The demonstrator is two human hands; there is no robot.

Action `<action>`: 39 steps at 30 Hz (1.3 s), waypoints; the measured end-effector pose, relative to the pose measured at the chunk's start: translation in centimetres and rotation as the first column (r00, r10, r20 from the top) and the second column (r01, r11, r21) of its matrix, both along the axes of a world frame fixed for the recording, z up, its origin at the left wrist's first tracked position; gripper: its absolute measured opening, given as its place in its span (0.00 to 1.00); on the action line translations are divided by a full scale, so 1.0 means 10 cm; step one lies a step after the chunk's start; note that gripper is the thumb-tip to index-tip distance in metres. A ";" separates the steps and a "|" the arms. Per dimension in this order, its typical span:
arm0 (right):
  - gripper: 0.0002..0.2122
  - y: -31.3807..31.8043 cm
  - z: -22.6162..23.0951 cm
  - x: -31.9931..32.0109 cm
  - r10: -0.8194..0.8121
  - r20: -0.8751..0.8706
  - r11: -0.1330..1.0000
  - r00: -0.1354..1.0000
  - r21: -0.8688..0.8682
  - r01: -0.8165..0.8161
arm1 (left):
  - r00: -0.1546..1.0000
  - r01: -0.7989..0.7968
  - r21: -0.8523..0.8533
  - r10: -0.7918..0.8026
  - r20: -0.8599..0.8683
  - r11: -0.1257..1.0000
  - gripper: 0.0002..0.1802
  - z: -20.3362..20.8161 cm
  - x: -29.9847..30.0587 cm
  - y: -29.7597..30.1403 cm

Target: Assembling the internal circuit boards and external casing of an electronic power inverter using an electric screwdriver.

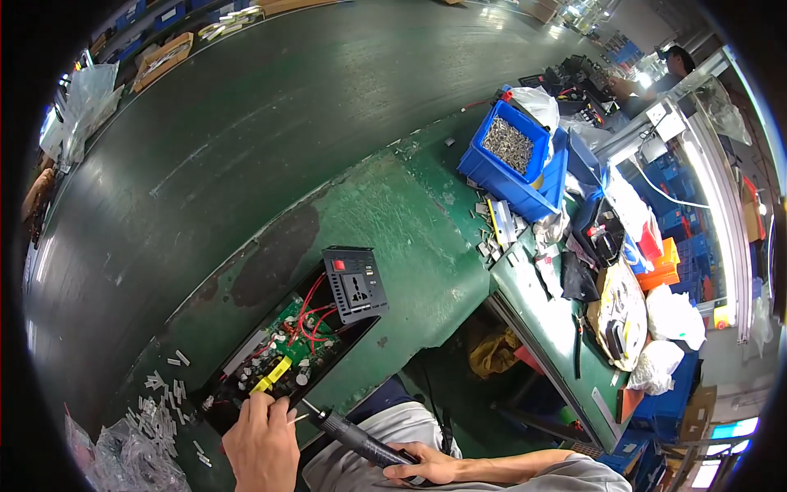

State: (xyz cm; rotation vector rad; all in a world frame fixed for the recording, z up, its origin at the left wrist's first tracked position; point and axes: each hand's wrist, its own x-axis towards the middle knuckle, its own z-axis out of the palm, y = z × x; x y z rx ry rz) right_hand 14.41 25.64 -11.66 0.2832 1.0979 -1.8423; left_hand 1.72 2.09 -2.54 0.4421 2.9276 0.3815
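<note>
An open black metal case (345, 354) lies on the green bench in front of me. Inside it are a green circuit board (288, 315), red wires (308, 316) and a yellow-wrapped part (274, 374). Its end panel (356, 284), with a socket and a red switch, is tilted at the far end. My left hand (264, 441) is at the near end of the case, fingers pinched together; what they hold is hidden. My right hand (424, 465) grips a black electric screwdriver (361, 439), its bit pointing at the case's near end beside my left fingers.
Small pale metal strips (157, 416) and clear plastic bags (135, 459) lie at the lower left. A blue bin (502, 182) of small metal parts stands at the far right. The dark conveyor belt (246, 123) runs beyond the bench. A person (668, 78) sits at the back right.
</note>
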 end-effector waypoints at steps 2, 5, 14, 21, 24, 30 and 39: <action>0.15 0.00 -0.01 0.01 -0.005 0.000 1.000 1.000 0.004 0.005 | 1.000 -0.007 0.003 0.007 0.012 1.000 0.12 0.02 0.01 0.04; 0.15 0.00 -0.06 0.04 -0.003 -0.004 1.000 1.000 0.015 0.003 | 0.999 -0.050 -0.075 0.048 -0.018 0.996 0.13 0.07 0.03 0.10; 0.16 0.01 -0.03 0.00 0.018 -0.021 1.000 1.000 0.016 -0.018 | 0.997 0.071 -0.079 -0.070 0.009 0.994 0.11 0.13 -0.05 0.09; 0.18 0.00 -0.08 0.03 0.020 -0.031 0.999 0.999 0.036 -0.019 | 0.996 0.079 -0.049 -0.077 0.051 0.996 0.11 0.00 -0.10 0.12; 0.14 -0.05 0.14 -0.02 -0.140 0.075 0.990 0.987 0.015 0.139 | 0.992 0.124 -0.103 -0.120 0.044 0.987 0.10 0.10 -0.09 0.09; 0.15 -0.07 0.26 -0.04 -0.146 0.088 0.989 0.985 -0.006 0.147 | 0.988 0.147 -0.114 -0.140 0.063 0.983 0.09 0.11 -0.07 0.06; 0.22 0.04 0.05 0.00 0.054 0.140 0.985 0.989 0.154 -0.076 | 0.979 0.186 -0.036 -0.182 0.090 0.982 0.15 0.01 -0.22 0.08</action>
